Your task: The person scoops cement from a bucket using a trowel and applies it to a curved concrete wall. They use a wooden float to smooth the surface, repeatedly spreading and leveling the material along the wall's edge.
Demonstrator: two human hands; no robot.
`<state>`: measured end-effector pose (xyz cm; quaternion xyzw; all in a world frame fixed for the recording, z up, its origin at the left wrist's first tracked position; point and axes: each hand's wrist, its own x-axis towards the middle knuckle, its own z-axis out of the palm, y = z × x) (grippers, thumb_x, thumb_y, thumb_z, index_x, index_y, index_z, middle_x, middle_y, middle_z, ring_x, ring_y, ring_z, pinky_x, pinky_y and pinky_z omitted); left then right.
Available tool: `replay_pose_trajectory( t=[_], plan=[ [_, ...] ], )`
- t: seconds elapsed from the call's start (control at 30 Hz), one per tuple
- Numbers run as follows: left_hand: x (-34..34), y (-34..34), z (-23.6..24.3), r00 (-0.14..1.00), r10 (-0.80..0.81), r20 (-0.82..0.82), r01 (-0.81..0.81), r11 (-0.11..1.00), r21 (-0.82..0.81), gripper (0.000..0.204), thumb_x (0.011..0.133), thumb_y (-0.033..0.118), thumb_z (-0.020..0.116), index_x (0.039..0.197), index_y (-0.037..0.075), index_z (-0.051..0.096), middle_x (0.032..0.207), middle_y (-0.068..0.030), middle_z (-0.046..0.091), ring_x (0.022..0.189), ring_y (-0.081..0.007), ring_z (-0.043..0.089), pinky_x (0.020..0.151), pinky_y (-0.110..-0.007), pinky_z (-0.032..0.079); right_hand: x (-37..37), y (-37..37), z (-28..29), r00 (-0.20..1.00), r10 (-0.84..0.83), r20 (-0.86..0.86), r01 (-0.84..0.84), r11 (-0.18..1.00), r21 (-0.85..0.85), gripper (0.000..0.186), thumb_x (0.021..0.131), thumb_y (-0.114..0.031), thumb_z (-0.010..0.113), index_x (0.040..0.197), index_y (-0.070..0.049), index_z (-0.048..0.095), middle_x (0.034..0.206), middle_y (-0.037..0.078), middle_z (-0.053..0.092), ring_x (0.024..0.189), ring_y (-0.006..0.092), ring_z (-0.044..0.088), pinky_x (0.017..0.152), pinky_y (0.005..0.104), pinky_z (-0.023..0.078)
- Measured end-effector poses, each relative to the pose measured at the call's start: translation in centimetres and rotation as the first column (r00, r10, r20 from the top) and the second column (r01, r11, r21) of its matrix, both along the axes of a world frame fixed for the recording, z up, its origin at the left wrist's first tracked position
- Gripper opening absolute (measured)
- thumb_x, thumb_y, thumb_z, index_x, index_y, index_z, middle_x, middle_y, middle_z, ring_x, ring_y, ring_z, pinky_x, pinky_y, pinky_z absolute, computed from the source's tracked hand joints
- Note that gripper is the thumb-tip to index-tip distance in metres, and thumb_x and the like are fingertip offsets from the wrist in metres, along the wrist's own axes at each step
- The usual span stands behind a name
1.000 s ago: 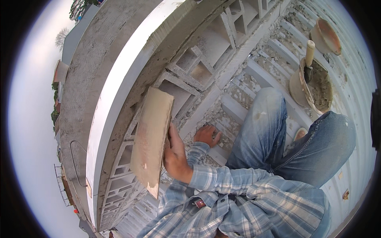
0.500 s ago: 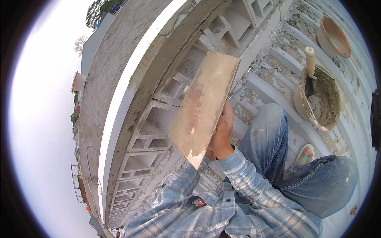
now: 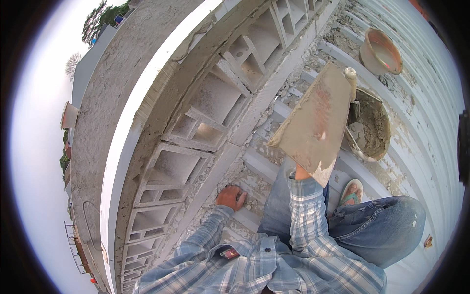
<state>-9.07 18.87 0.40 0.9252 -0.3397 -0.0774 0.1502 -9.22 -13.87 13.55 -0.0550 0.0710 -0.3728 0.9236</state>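
My right hand [image 3: 302, 172] is closed around the back of a plastering float [image 3: 318, 110], a flat tan board whose mortar-smeared face is turned up. Most of the fingers are hidden behind the board. The float's far edge overlaps a bucket [image 3: 383, 142] of grey wet mortar. In that bucket stands a trowel [image 3: 350, 81] with a pale handle. Down at the foot of the block wall, my left hand [image 3: 231, 197] rests with curled fingers among mortar crumbs on the ribbed roof sheet. Whatever those fingers hold, if anything, cannot be made out.
Along the left runs a wall of hollow vent blocks [image 3: 176, 166] under a mortar band and a white straight edge [image 3: 142, 98]. A second bucket [image 3: 381, 53] stands farther off on the ribbed metal sheets [image 3: 416, 112]. Another bucket [image 3: 69, 116] sits beyond the wall.
The float has moved right, away from the wall and toward the mortar bucket. My left hand, earlier mostly hidden behind the float, is now down beside the wall's foot. The view has shifted slightly.
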Motion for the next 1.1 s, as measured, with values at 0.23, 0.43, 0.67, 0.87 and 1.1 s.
replay_pose_trajectory(
  t=[0.23,0.43,0.67,0.87,1.1],
  plan=[
    [-0.1,0.9,-0.3,0.999,0.003,0.037,-0.004,1.000,0.014,0.020,0.085,0.025,0.072,0.080,0.009,0.063,0.074,-0.0110,0.061,0.073,-0.0329,0.061,0.069,-0.046,0.049,-1.1,-2.6,2.7,0.699,-0.119,0.705,-0.397,0.755,0.522,0.072,0.098,-0.012,0.058,0.155,0.002,0.017,0.124,0.016,0.049,0.118,0.0299,0.053,0.110,0.0469,0.046],
    [-0.3,0.0,0.1,0.999,0.034,0.031,-0.034,0.999,0.005,0.022,0.086,0.026,0.072,0.079,0.008,0.063,0.076,-0.0115,0.062,0.076,-0.0327,0.062,0.072,-0.045,0.051,-0.9,-3.1,3.4,0.655,-0.113,0.747,-0.535,0.629,0.564,0.075,0.096,-0.007,0.059,0.155,0.004,0.014,0.115,0.015,0.048,0.110,0.0288,0.056,0.106,0.0470,0.050],
    [-0.3,0.7,0.1,0.999,0.035,0.007,-0.035,0.999,0.022,0.023,0.088,0.026,0.071,0.079,0.007,0.063,0.077,-0.0118,0.064,0.073,-0.0322,0.063,0.069,-0.043,0.052,-1.4,-2.0,2.5,0.911,-0.082,0.403,-0.089,0.917,0.388,0.056,0.101,-0.017,0.052,0.149,0.003,0.031,0.122,0.017,0.053,0.117,0.0267,0.055,0.103,0.0429,0.051],
    [1.6,-8.5,3.8,0.849,0.331,-0.412,-0.517,0.679,-0.521,0.028,0.099,0.031,0.063,0.100,0.003,0.068,0.084,-0.0061,0.068,0.073,-0.0133,0.062,0.069,-0.030,0.050,-2.3,-1.4,-1.1,0.997,-0.083,0.011,0.083,0.992,-0.091,0.047,0.104,-0.026,0.046,0.142,0.000,0.042,0.124,0.014,0.056,0.115,0.0249,0.058,0.098,0.0415,0.052],
    [5.4,-19.4,19.9,0.425,-0.339,-0.839,-0.715,0.443,-0.541,0.054,0.103,0.045,0.048,0.128,-0.002,0.060,0.106,-0.0090,0.068,0.092,-0.0181,0.064,0.084,-0.035,0.051,-2.4,-2.4,0.4,0.998,0.063,0.025,-0.059,0.989,-0.134,0.043,0.105,-0.028,0.045,0.138,-0.001,0.047,0.124,0.012,0.058,0.113,0.0242,0.059,0.094,0.0406,0.053]
  ],
)
